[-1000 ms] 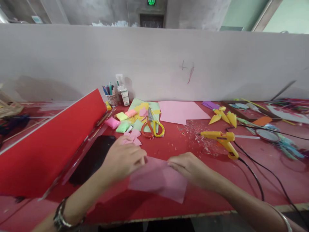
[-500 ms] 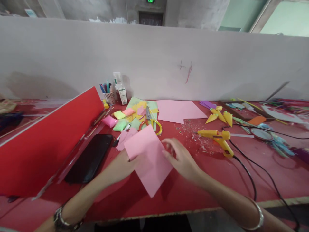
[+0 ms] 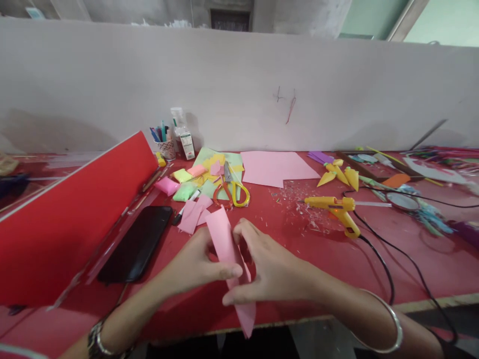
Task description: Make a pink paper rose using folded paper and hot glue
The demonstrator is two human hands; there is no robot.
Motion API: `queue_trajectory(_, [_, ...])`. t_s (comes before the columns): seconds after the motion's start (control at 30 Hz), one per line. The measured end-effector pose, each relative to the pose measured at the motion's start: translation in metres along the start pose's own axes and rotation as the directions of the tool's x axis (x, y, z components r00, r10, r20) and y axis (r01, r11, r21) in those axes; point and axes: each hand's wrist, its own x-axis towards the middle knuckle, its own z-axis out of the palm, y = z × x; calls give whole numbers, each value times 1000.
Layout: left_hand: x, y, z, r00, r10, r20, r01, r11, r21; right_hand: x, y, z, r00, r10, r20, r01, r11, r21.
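A pink sheet of paper (image 3: 221,233), curled lengthwise into a loose roll, is between my hands above the table's front part. My left hand (image 3: 204,264) grips its left side, the thumb lying across the front. From the right, my right hand (image 3: 262,267) curves round the other edge with its thumb pressed on the lower part. Some fingertips are hidden behind the paper. Just beyond lie scissors (image 3: 239,194) with a red and a yellow handle loop, and cut pink paper pieces (image 3: 192,214).
At left lie a black phone (image 3: 136,244) and a leaning red board (image 3: 75,214). A yellow glue gun (image 3: 337,207) with its cable rests at right. Behind are a large pink sheet (image 3: 277,167), yellow cone shapes (image 3: 337,174), a pen cup (image 3: 164,147) and a bottle (image 3: 183,137).
The pink sheet was flat in my left hand and is now bent into a roll. My right hand has moved left from beside the sheet and taken hold of it.
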Motion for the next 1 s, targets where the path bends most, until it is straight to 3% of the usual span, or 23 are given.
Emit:
queue_trajectory(0.1, [2, 2, 1, 997, 63, -34, -61, 997, 53, -3, -4, 2, 1000, 15, 9, -15, 998, 60])
queue_trajectory(0.2, [5, 6, 3, 990, 66, -124, -47, 987, 152, -5, -8, 6, 1000, 21, -18, -16, 975, 223])
queue_trajectory(0.33, [7, 9, 6, 983, 93, -161, -71, 989, 133, -5, -9, 9, 997, -14, -77, 43, 921, 388])
queue_trajectory(0.43, [8, 9, 8, 977, 128, -173, -106, 985, 134, -4, -9, 8, 991, -38, -126, 87, 907, 411])
queue_trajectory(0.6, [7, 7, 10, 971, 149, -189, -114, 976, 184, -4, -9, 8, 993, 2, -122, 47, 915, 401])
queue_trajectory(0.73, [4, 8, 8, 971, 176, -163, -146, 973, 180, -3, -2, 7, 987, -63, -150, 116, 919, 376])
queue_trajectory(0.83, [1, 5, 2, 977, 97, -188, -63, 982, 178, -4, 10, 2, 984, -33, -175, 97, 924, 369])
queue_trajectory(1.0, [-9, -17, -22, 928, -146, -342, 235, 943, 235, -9, 40, -17, 927, 250, -278, -99, 881, 462])
